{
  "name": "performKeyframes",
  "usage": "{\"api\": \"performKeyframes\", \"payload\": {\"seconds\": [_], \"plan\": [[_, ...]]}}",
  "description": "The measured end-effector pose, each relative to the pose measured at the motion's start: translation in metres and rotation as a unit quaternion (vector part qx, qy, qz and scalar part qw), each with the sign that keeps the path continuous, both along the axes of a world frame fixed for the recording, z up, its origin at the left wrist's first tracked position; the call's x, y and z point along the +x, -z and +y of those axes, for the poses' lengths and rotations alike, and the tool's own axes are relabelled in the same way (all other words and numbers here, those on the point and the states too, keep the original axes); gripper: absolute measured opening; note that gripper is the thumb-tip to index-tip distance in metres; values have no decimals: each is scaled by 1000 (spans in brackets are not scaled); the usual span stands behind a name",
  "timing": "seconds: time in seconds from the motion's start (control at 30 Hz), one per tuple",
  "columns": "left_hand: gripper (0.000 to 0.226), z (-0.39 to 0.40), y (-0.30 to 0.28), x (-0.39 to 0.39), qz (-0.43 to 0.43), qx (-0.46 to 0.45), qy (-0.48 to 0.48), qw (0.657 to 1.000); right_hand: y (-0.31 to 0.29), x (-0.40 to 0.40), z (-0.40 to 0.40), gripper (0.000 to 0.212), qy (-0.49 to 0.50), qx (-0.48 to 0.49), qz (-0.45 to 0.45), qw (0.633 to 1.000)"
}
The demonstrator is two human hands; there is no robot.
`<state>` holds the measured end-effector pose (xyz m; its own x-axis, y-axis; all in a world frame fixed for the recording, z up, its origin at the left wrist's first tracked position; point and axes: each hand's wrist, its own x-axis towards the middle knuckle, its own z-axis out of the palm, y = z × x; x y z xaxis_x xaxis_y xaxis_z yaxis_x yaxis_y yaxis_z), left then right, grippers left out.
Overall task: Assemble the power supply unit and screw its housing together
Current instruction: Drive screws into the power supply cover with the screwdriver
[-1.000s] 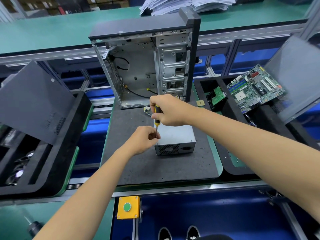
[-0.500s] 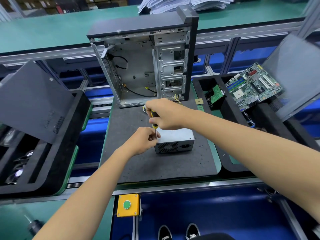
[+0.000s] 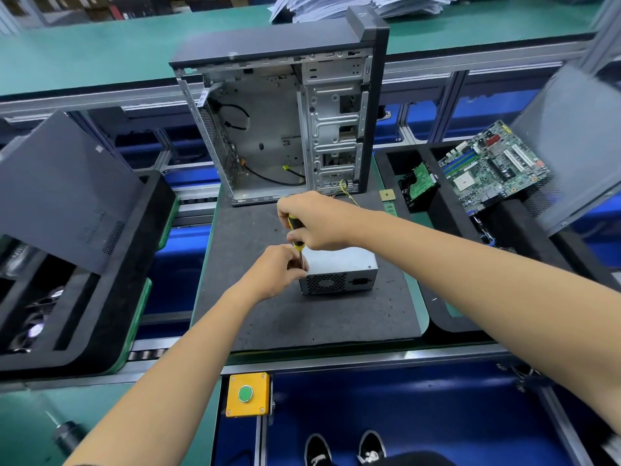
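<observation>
Presently, the right hand (image 3: 321,220) grips the black-and-yellow handle of a screwdriver (image 3: 297,235), fingers wrapped fully round it, the tool held close to upright. Directly below those fingers, the left hand (image 3: 277,272) pinches the bare metal shaft near its tip, fingers curled tight against it. The tip meets the upper left corner of the power supply unit (image 3: 339,269); the exact contact point is hidden by the left fingers. The unit, a grey metal box with its vent grille facing the person, lies just right of the left fingers, on the dark mat (image 3: 302,317). Beyond the right hand's knuckles, an open computer case (image 3: 279,129) stands upright at the mat's far edge. Well right of both hands, a motherboard (image 3: 494,166) lies tilted in a black tray (image 3: 447,307).
</observation>
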<state>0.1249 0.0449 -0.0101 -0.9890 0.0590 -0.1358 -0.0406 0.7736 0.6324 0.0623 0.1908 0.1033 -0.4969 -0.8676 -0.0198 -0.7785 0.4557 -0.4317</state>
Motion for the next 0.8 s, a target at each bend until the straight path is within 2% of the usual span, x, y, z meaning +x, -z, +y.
{"api": "performKeyframes", "payload": {"seconds": [0.23,0.4,0.6,0.7,0.73,0.8], "plan": [[3,-2,-2,2,-3,25,-20,1000,0,0,-6,17,-49,8,62,997],[5,-6,-3,5,-1,33,-21,999,-2,0,-9,20,-50,12,70,996],[7,-3,-2,7,20,27,-21,999,-9,1,-15,38,6,124,189,974],[10,-1,-1,8,36,7,-16,999,-16,1,-16,37,-6,166,126,978],[10,-1,-1,8,40,5,-15,999,-18,0,-16,29,-26,172,96,980],[8,-1,-1,8,41,11,-19,999,-23,1,-15,15,-65,171,93,979]]}}
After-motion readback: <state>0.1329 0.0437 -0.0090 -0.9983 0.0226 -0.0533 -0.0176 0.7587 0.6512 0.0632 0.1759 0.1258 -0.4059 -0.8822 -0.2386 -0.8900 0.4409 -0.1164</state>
